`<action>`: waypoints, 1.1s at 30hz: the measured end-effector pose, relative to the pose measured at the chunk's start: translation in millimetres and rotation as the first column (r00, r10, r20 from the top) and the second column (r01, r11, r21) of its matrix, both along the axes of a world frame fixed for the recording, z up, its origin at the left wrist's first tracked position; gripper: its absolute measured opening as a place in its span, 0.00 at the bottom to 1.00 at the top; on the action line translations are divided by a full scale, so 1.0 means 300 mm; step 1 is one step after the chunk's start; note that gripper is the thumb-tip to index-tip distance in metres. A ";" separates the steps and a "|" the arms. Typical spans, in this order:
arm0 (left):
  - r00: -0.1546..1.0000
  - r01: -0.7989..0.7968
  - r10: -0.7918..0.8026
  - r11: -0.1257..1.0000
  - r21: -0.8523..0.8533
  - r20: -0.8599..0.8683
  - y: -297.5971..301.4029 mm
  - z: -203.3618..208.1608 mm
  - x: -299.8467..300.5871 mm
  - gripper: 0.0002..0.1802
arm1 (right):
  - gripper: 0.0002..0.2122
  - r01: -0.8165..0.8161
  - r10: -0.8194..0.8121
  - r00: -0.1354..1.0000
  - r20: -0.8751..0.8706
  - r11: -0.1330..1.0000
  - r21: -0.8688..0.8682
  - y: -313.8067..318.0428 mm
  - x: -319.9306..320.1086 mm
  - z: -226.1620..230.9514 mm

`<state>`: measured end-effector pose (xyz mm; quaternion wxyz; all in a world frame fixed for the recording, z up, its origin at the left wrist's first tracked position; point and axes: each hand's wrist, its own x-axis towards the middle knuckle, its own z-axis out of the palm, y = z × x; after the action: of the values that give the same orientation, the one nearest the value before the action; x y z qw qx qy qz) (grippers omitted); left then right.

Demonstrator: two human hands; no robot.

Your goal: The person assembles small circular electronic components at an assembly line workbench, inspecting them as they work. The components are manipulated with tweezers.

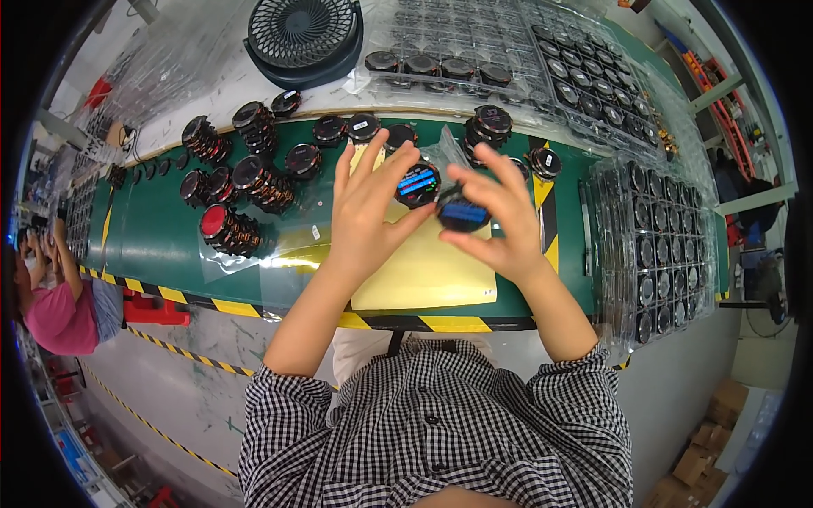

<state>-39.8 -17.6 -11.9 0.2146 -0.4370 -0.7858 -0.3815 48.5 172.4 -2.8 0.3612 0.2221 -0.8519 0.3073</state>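
green workbench (169, 245), grey floor (169, 398), cardboard boxes (707, 449)

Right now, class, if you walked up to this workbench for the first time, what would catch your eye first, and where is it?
At the centre, above a yellow mat, the left hand holds a round black part with a lit blue face, and the right hand pinches a blue-topped part. Stacks of round black parts crowd the green bench to the left; a clear tray of parts lies on the right.

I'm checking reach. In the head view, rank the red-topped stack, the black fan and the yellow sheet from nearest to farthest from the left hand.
1. Yellow sheet: directly under the left hand.
2. Red-topped stack: to its left on the green mat.
3. Black fan: far edge of the table.
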 end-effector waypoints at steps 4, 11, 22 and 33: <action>0.999 0.044 -0.045 0.999 -0.005 -0.006 -0.001 0.007 0.005 0.34 | 0.27 -0.042 0.029 0.990 0.140 0.995 0.087 -0.029 0.002 0.007; 0.998 0.056 -0.051 0.993 0.107 -0.048 0.004 0.009 0.004 0.35 | 0.29 0.176 -0.145 0.971 0.190 0.972 -0.158 0.006 -0.013 -0.015; 0.958 0.246 -0.269 0.950 0.194 0.103 0.008 -0.011 0.041 0.34 | 0.30 0.106 0.000 0.938 0.345 0.952 -0.288 -0.005 -0.003 -0.051; 0.387 0.014 -0.517 0.831 0.556 0.763 0.013 -0.008 0.025 0.23 | 0.18 0.326 0.656 0.698 0.287 0.065 -0.943 0.000 -0.026 -0.054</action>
<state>-32.3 -13.9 -14.5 -0.2028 -0.2268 -0.5768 -0.7581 40.7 172.3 -19.1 0.0252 -0.1034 -0.4346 0.8943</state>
